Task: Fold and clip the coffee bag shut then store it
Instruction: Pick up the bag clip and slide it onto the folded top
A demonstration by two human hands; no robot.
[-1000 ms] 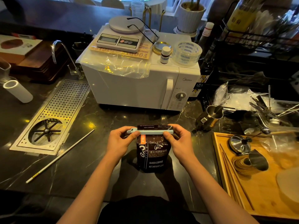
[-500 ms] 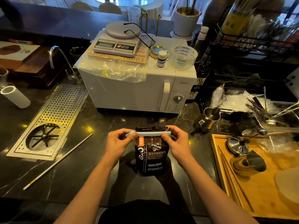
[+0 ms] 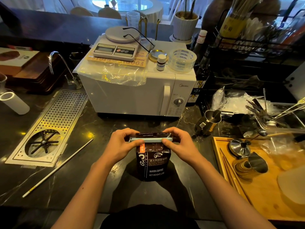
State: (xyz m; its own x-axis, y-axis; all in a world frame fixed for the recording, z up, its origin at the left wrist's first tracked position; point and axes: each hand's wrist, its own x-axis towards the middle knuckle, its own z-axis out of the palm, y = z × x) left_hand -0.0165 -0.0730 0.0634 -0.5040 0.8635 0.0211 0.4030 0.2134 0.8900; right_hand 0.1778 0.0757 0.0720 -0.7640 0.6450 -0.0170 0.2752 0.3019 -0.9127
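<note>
A dark brown coffee bag (image 3: 154, 162) stands upright on the black marble counter, its top folded over. A pale blue bar clip (image 3: 152, 140) lies across the fold. My left hand (image 3: 122, 146) pinches the clip's left end and the bag top. My right hand (image 3: 179, 144) pinches the right end in the same way. Thumbs press on the near side, fingers curl over the back.
A white microwave (image 3: 132, 96) stands just behind the bag, with a scale and tape roll on top. A perforated metal drain (image 3: 49, 129) and a thin white stick (image 3: 57, 167) lie left. A steel pitcher (image 3: 209, 119) and wooden tray (image 3: 257, 187) with metal cups lie right.
Both hands stay on the clip ends. The camera has tipped so the bag sits lower in view. My fingers have closed in slightly over the clip.
</note>
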